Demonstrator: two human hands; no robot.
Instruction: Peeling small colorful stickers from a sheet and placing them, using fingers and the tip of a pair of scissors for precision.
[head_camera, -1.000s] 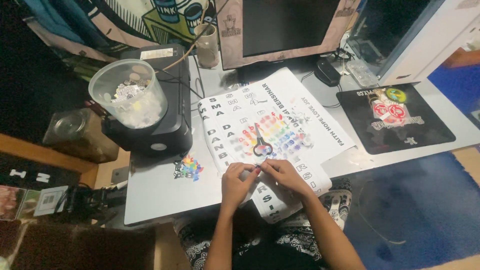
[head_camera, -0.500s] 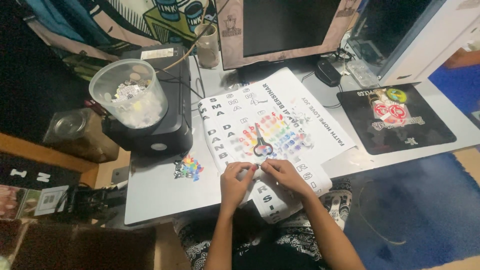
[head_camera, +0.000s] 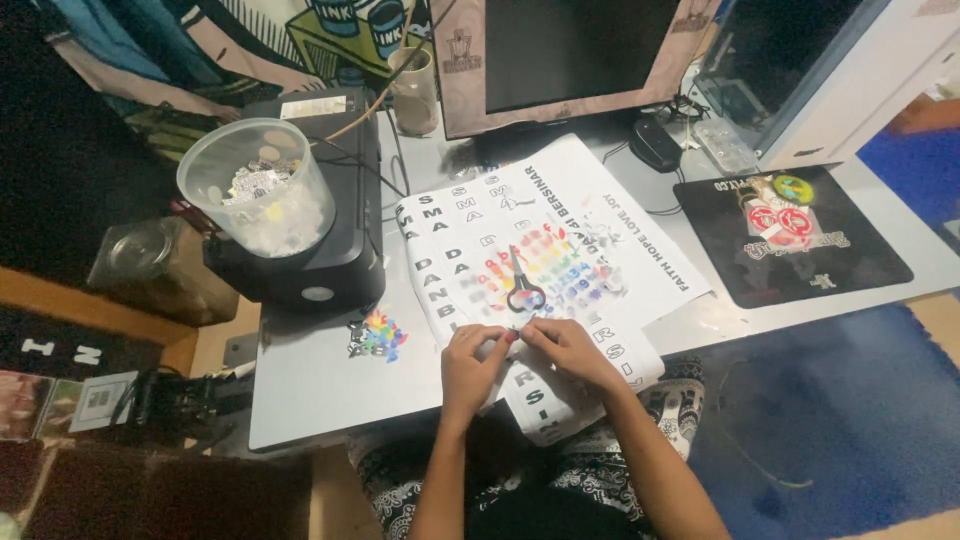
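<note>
From the head camera, a pale grey worktop (head_camera: 310, 390) with a smooth, matt surface carries several overlapping white paper sheets (head_camera: 560, 250) printed with bold black letters and rows of small rainbow-coloured shapes. A pair of scissors (head_camera: 523, 285) with dark looped handles lies on the coloured patch, blades pointing away from the person. To the left sits a boxy black printer (head_camera: 330, 220) with a glossy front, and on its lid stands a clear plastic tub (head_camera: 258, 185), round and tapered, filled with pale scraps. A small cluster of coloured cut-outs (head_camera: 378, 335) lies on bare worktop just below the printer. A black mouse pad (head_camera: 790, 235) with bright stickers lies to the right, a dark mouse (head_camera: 655, 145) beyond it, and a monitor (head_camera: 570, 55) is cut off by the top edge.

The near end of the sheets droops over the worktop's edge onto the person's patterned lap. The piece between the fingertips is too small to make out.

The left hand (head_camera: 470, 365) and right hand (head_camera: 570, 350) meet at the sheets' near edge, just below the scissors. Each grip is pinched nearly closed, fingertips touching the paper and each other; whether they hold a separate piece I cannot tell.
</note>
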